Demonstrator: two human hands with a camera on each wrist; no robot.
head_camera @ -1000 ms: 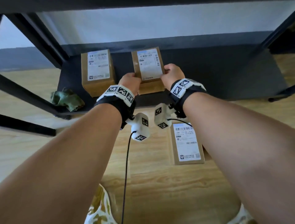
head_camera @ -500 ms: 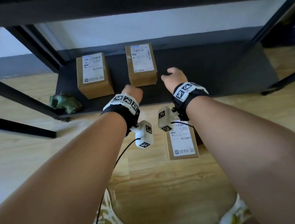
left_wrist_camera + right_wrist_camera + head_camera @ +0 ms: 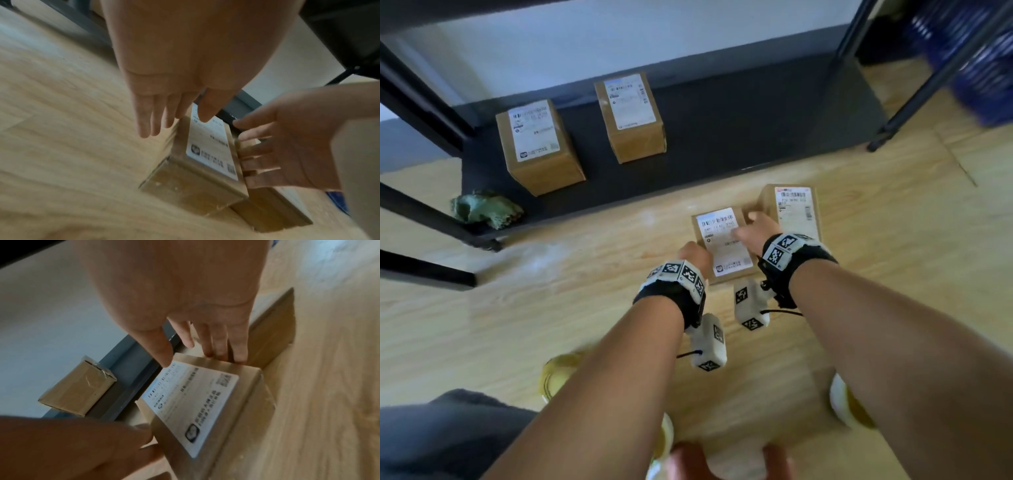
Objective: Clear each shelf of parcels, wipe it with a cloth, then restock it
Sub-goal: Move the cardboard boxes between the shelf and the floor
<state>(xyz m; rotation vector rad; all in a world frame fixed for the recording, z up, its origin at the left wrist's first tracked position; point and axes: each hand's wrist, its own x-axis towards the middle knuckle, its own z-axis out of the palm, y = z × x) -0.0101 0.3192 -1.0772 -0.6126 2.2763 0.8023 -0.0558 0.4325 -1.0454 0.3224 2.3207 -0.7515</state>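
A brown parcel (image 3: 722, 243) with a white label lies on the wooden floor in front of the rack. My left hand (image 3: 695, 255) lies with straight fingers (image 3: 156, 120) along its left side, thumb over the label. My right hand (image 3: 756, 229) has straight fingers (image 3: 218, 344) down its right side, in the gap to a second floor parcel (image 3: 794, 209), thumb on the label. Two more parcels (image 3: 539, 147) (image 3: 631, 116) stand on the dark bottom shelf (image 3: 739, 130). A crumpled green cloth (image 3: 486, 209) lies at the shelf's front left corner.
Black rack posts (image 3: 887, 137) stand at the shelf's corners, with dark bars (image 3: 424, 274) low on the left. Blue crates (image 3: 983, 68) sit at the far right. My knees and yellow-white shoes (image 3: 849, 407) are at the bottom of the head view.
My hands let go of the second parcel on the shelf, drew back and came down on either side of the parcel on the floor. My head has pulled back from the rack.
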